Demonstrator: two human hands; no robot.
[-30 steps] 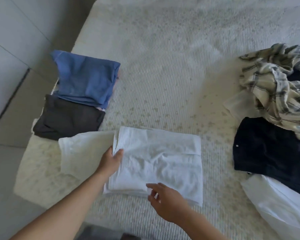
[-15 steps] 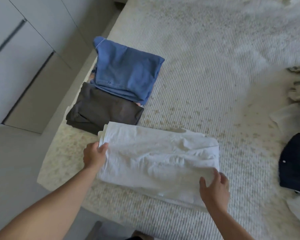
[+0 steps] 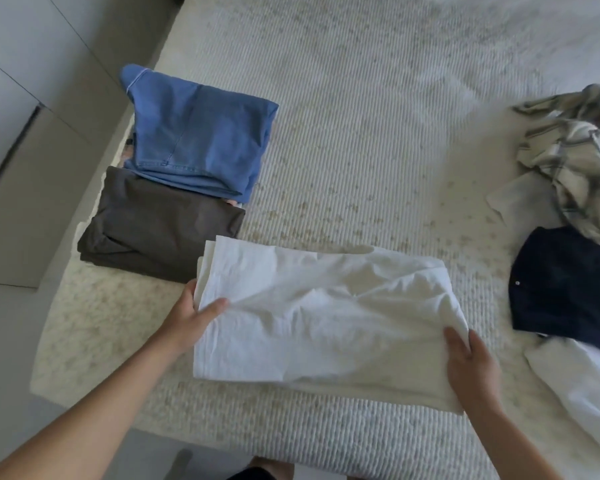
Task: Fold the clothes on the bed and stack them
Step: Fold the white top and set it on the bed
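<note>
A folded white garment [image 3: 323, 317] lies near the front edge of the bed [image 3: 361, 133]. My left hand [image 3: 193, 315] grips its left edge, thumb on top and fingers underneath. My right hand [image 3: 470, 367] holds its right edge, fingers tucked under the cloth. Its far left corner overlaps a folded dark grey garment [image 3: 153, 226]. Behind that lies a folded blue garment [image 3: 198, 133].
At the right side of the bed lie an unfolded plaid shirt [image 3: 579, 154], a dark navy garment [image 3: 568, 289] and another white garment [image 3: 582, 393]. Grey cabinets [image 3: 21, 98] stand left of the bed.
The sleeve on the left was folded in. My right hand moved from the near edge to the right edge, and both hands now hold the white garment close to the grey one.
</note>
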